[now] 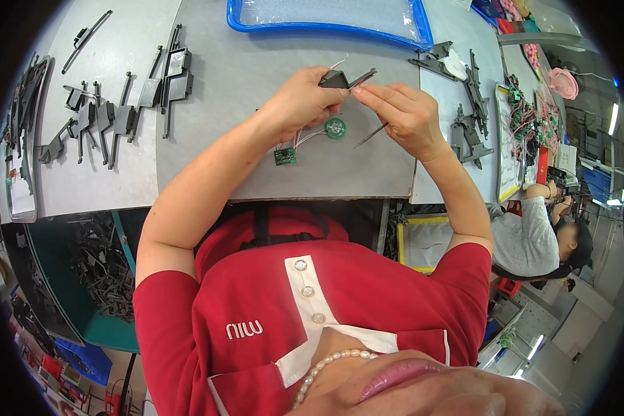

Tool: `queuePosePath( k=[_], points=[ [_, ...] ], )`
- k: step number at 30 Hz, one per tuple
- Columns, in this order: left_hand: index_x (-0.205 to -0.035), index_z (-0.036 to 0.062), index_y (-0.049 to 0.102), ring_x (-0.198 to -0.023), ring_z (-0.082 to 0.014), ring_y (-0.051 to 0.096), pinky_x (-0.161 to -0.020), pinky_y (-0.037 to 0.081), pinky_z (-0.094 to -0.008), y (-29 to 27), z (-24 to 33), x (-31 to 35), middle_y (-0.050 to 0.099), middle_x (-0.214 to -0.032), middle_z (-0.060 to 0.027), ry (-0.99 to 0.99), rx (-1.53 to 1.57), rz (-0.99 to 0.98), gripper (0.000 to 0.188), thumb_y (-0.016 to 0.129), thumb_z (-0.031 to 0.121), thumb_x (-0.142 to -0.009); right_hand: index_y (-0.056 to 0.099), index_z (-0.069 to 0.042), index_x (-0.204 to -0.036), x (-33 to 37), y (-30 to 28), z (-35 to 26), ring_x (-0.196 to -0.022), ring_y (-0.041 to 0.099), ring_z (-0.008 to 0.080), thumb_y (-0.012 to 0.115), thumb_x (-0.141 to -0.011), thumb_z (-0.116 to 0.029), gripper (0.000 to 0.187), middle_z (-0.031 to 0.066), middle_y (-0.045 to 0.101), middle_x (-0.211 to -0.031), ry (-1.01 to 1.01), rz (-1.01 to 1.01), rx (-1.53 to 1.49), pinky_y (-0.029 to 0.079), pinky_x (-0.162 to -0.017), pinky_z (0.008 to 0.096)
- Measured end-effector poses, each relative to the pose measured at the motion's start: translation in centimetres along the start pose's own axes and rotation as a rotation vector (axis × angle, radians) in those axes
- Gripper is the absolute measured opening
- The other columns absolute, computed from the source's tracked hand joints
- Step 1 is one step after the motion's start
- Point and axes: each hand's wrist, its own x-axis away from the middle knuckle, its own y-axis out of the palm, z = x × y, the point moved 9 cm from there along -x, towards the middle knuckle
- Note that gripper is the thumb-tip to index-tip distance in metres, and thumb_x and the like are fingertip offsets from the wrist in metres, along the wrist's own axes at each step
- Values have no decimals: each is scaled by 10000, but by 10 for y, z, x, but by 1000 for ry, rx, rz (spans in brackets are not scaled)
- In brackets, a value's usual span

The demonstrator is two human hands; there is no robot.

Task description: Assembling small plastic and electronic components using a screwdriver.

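Note:
Above the middle of the grey table, my left hand [304,98] is closed around a black plastic part [334,79] that has a box-like body and a slim arm. The fingertips of my right hand [408,118] pinch at the arm's end, where a reddish wire seems to run. A thin pointed metal tool [371,136], its exact kind unclear, also sticks out from under the right hand's fingers. Wires hang below my left hand to a small green circuit board [285,157] and a round green disc [335,128], both close to the table surface.
Several black plastic parts [125,118] lie at the left, more [470,139] at the right. A blue-rimmed tray [326,28] stands at the far side. Wired boards fill a tray [523,118] further right. A teal bin [83,315] of black parts sits below left. Another person [530,236] works at right.

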Motion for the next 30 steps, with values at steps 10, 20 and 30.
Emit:
queuePosePath(
  k=[10,20,30],
  points=[
    [-891,39,512,-456,-18,334,-383,219,-193,-3,5,-1,485,-655,7,76,-179,64,108,558,134,-866,652,-162,-1064,-4,-4,6,-665,596,194,667,-747,-111,321,21,654,-883,238,-39,-81,470,-546,281],
    [-997,0,524,-460,-30,376,-391,261,-179,5,3,-1,518,-703,-16,-14,68,-122,168,528,124,-883,654,-187,-1099,5,-16,15,-634,536,162,698,-725,-193,377,13,620,-796,256,-39,55,440,-534,264],
    [-921,4,520,-492,-38,406,-421,296,-182,9,4,-2,500,-658,-10,40,36,-154,237,658,168,-821,664,-168,-1075,7,-10,4,-645,550,161,712,-694,-176,384,2,639,-829,159,-33,34,451,-538,259]
  ],
)
